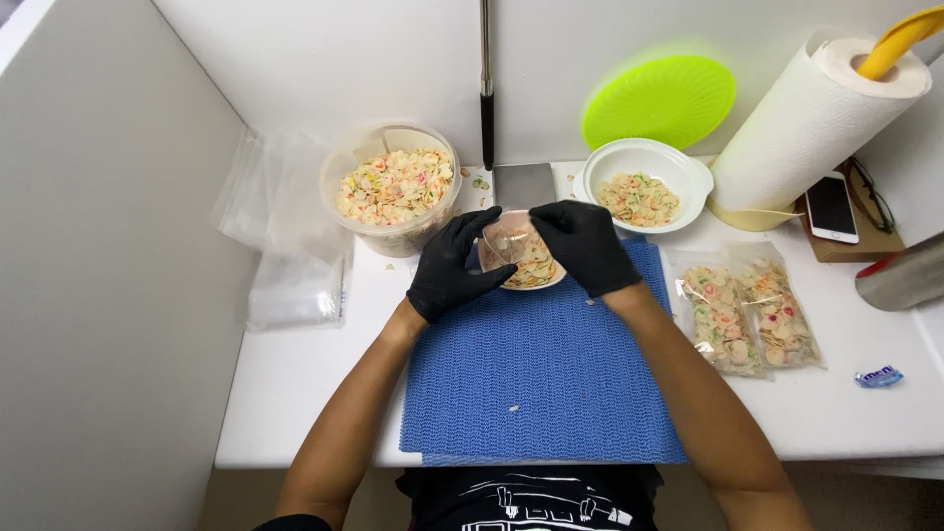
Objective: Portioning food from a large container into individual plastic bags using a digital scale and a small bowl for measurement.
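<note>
Together, gloved hands (black, matte) — left hand (454,265), right hand (584,246) — pinch crinkly clear bag (505,242) over small round bowl (536,267).

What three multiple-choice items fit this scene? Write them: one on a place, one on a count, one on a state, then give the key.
1. Where does the lime-green lid stand?
A. Leaning on the back wall behind the white bowl
B. Flat on the blue mat
C. On the clear tub

2. How many filled clear bags lie right of the mat?
A. None
B. Two
C. Five

3. What is the state of the hands?
A. Both bare and resting flat
B. One gloved, one bare
C. Both in black gloves, holding a small clear bag over a small dish

Key: 1 A, the lid is propped upright behind the bowl; 2 B, two bags lie side by side; 3 C, the left hand and right hand pinch the bag between them.
</note>
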